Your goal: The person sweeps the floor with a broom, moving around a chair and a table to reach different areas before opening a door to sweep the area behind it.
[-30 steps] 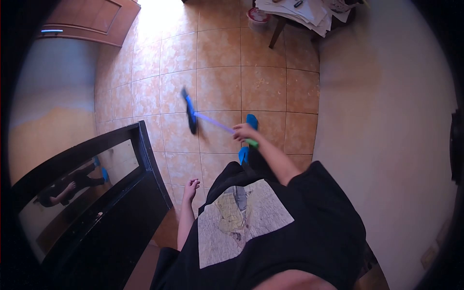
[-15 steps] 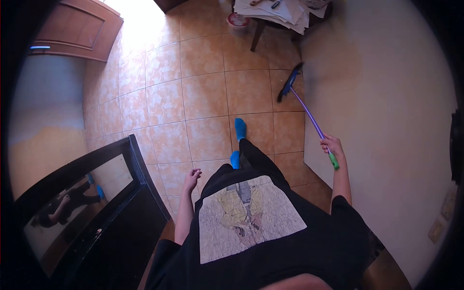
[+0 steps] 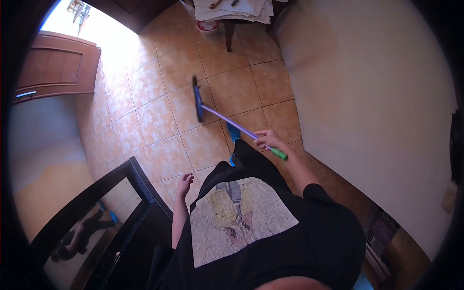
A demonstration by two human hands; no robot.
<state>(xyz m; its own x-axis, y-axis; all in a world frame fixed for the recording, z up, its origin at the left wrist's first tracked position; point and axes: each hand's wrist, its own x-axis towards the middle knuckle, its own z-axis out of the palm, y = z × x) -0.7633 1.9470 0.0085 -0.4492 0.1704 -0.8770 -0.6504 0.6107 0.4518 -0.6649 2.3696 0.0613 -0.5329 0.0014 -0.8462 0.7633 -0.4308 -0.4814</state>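
My right hand (image 3: 269, 139) is wrapped round the purple handle of a broom (image 3: 224, 118), just above its green grip end. The broom's blue head with dark bristles (image 3: 197, 100) is down at the floor, ahead and to the left of my feet. My left hand (image 3: 185, 184) hangs beside my black trousers, its fingers loosely bent and slightly apart, with nothing seen in it. One blue sock (image 3: 233, 131) shows partly behind the broom handle.
Orange tiles (image 3: 159, 116) cover the floor. A black-framed mirror (image 3: 92, 232) stands at my left. A brown door (image 3: 60, 65) is open to bright light. Ahead, a table (image 3: 229, 36) bears papers, with a red-lidded tub (image 3: 208, 28) under it. A pale wall (image 3: 372, 96) runs along the right.
The broom has swung from beside the right wall leftward across the floor, my right hand moving left with it. My left hand stays low at my side. The view has turned somewhat.
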